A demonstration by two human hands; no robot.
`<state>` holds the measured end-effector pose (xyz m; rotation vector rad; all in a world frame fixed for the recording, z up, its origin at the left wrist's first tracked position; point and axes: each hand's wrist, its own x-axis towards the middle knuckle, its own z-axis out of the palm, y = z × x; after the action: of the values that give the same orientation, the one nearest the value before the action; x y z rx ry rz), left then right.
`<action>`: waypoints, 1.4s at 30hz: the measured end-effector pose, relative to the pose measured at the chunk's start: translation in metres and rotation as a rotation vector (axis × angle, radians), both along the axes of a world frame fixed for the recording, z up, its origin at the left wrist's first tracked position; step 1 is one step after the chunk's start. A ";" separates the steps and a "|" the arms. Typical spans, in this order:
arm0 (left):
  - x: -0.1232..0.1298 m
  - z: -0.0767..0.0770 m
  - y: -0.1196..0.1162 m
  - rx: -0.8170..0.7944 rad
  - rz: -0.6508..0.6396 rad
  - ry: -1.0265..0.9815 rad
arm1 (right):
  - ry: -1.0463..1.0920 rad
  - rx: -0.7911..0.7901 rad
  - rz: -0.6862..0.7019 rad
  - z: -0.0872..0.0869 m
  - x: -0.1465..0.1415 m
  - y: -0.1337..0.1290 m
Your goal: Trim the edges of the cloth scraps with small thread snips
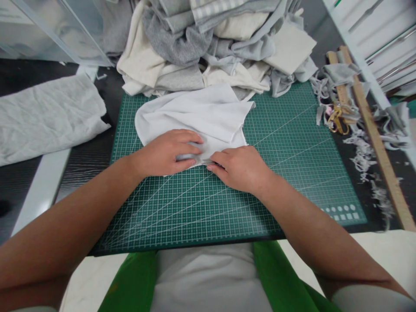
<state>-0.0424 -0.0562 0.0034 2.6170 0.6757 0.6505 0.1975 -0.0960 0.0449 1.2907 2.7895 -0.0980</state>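
A white piece of fabric (195, 110) lies partly folded on the green cutting mat (208, 212), its cut edges towards the right. My left hand (172, 151) rests on the fabric's lower left part with its fingers apart, the fingertips near the front edge. At the fabric's lower right, my right hand (238, 167) is closed, thumb and fingers pinching the front edge. The two hands are close together but do not touch.
Behind the mat rises a heap of grey and cream cloths (182, 47). A folded grey cloth (48, 115) lies at the left. On the right are gold-handled scissors (338, 120), fabric scraps (362, 151) and a long wooden ruler (377, 143).
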 end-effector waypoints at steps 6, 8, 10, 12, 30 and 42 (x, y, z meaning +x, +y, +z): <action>0.000 0.003 -0.001 -0.017 0.014 0.025 | -0.031 0.030 0.015 0.002 -0.002 -0.002; 0.000 0.004 -0.002 -0.025 0.017 0.036 | -0.030 0.035 0.021 0.002 -0.001 -0.002; 0.000 0.004 -0.002 -0.028 0.018 0.034 | -0.030 0.038 0.021 0.003 -0.001 -0.002; 0.000 0.003 -0.001 -0.031 0.015 0.033 | -0.034 0.039 0.015 0.003 0.000 -0.001; -0.001 0.001 0.000 -0.022 -0.004 0.004 | -0.085 -0.051 0.016 0.006 0.002 0.001; 0.000 0.003 0.000 -0.027 0.000 0.005 | -0.044 -0.058 0.001 0.004 0.004 0.003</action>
<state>-0.0423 -0.0566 0.0068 2.5946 0.6806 0.6310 0.2013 -0.0929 0.0490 1.2628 2.7292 -0.1476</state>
